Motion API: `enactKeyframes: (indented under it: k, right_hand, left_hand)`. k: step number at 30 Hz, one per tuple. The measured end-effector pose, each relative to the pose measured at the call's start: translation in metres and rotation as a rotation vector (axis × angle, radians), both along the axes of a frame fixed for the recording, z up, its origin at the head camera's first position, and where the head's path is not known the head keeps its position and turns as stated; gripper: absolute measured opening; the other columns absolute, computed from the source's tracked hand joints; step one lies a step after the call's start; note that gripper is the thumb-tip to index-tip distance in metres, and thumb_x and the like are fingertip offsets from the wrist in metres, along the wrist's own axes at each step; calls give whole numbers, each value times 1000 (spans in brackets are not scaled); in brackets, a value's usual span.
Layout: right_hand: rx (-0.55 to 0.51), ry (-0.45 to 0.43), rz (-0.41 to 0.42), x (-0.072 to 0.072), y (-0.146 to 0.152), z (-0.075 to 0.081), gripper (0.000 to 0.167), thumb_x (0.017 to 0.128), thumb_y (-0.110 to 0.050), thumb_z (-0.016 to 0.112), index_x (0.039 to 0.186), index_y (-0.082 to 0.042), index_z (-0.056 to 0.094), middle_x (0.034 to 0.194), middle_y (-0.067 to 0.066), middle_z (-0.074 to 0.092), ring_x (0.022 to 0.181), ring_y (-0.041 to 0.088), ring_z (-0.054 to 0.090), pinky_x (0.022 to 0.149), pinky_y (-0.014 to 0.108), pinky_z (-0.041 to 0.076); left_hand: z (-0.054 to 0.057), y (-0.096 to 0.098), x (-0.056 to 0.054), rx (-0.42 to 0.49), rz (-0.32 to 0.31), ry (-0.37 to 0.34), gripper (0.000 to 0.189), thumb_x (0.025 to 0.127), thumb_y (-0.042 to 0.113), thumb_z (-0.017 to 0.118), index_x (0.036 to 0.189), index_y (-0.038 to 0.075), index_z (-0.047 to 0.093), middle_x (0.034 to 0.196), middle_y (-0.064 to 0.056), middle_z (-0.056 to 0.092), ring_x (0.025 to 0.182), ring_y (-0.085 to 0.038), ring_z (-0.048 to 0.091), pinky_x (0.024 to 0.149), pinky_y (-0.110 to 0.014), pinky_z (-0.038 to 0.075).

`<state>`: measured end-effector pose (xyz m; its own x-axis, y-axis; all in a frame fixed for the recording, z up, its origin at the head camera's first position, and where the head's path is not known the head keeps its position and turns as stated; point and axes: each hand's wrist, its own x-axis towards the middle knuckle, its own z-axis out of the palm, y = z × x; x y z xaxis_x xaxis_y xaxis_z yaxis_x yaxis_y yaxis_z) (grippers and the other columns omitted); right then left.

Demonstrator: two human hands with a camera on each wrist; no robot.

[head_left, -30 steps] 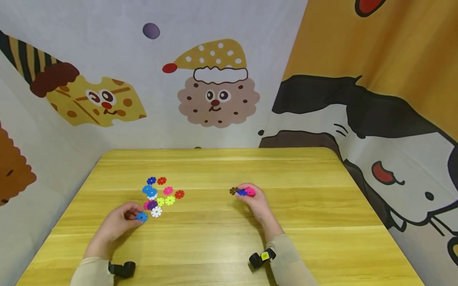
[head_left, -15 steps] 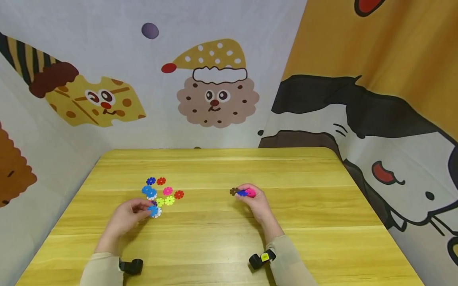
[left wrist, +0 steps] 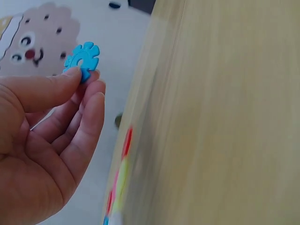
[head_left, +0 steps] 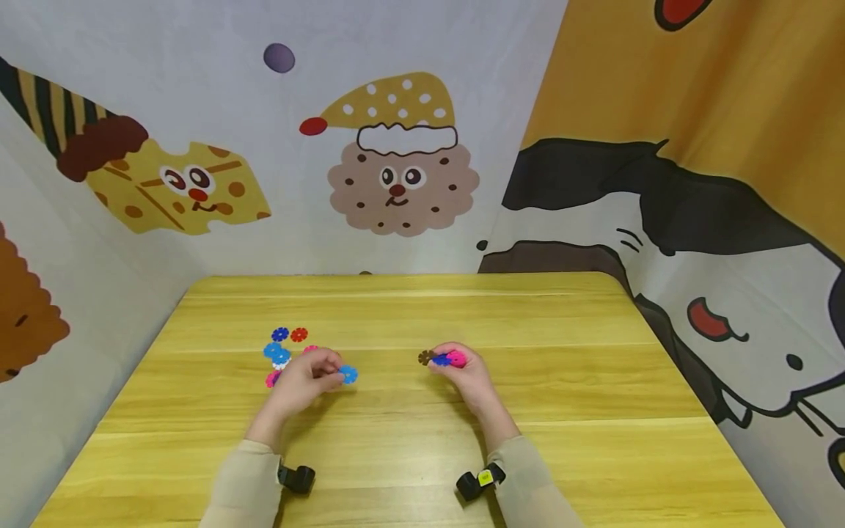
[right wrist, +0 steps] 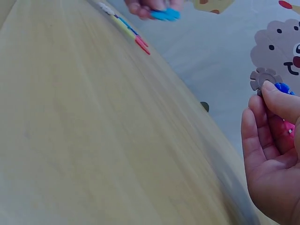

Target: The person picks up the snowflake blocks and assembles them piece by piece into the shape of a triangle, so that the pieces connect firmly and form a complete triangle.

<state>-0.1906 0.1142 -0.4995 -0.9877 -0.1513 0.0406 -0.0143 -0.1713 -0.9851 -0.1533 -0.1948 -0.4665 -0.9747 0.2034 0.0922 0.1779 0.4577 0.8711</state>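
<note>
Between thumb and fingertips, my left hand (head_left: 304, 383) pinches a light blue notched disc (left wrist: 86, 60), a snowflake-shaped building piece, held up above the table. My right hand (head_left: 467, 375) holds a short chain of such discs: a brown one (head_left: 425, 357) sticks out to the left, with a blue one (head_left: 441, 360) and a pink one (head_left: 457, 358) behind it. The right wrist view shows the thumb (right wrist: 280, 98) pressing near the brown and blue discs; the pink one is partly hidden by the hand. A gap separates the light blue disc from the chain.
Loose discs lie on the wooden table (head_left: 396, 440) at the left, among them a dark blue one (head_left: 280, 334), a red one (head_left: 299, 334) and light blue ones (head_left: 277, 353). My left hand hides several others. A cartoon-printed cloth (head_left: 396, 249) hangs behind the table.
My left hand has carried the light blue disc rightward, over the loose discs, toward the middle. The right hand, holding its chain, has shifted slightly left.
</note>
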Motion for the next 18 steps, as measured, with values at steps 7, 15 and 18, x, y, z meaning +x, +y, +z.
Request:
enactKeyframes:
  k: [7, 15, 18]
  right_hand:
    - [39, -15, 40, 1, -6, -3, 27, 79, 11, 74, 105, 9, 65, 97, 6, 71, 90, 17, 68, 79, 29, 56]
    - [57, 4, 85, 3, -9, -1, 27, 81, 16, 70, 107, 16, 61, 92, -3, 69, 87, 13, 64, 77, 25, 54]
    - [61, 28, 114, 7, -9, 9, 23, 82, 17, 67, 104, 18, 60, 92, -3, 70, 87, 13, 64, 76, 25, 53]
  left_hand:
    - [0, 40, -7, 126, -83, -41, 9, 93, 0, 66, 101, 2, 64, 84, -8, 64, 72, -22, 64, 66, -35, 57]
    - [4, 71, -10, 227, -115, -90, 15, 95, 0, 63, 110, -3, 63, 87, -17, 65, 77, -37, 66, 67, -43, 59]
    - [4, 77, -11, 262, -120, -106, 19, 95, -2, 62, 113, -7, 62, 88, -25, 64, 78, -43, 64, 69, -48, 58]
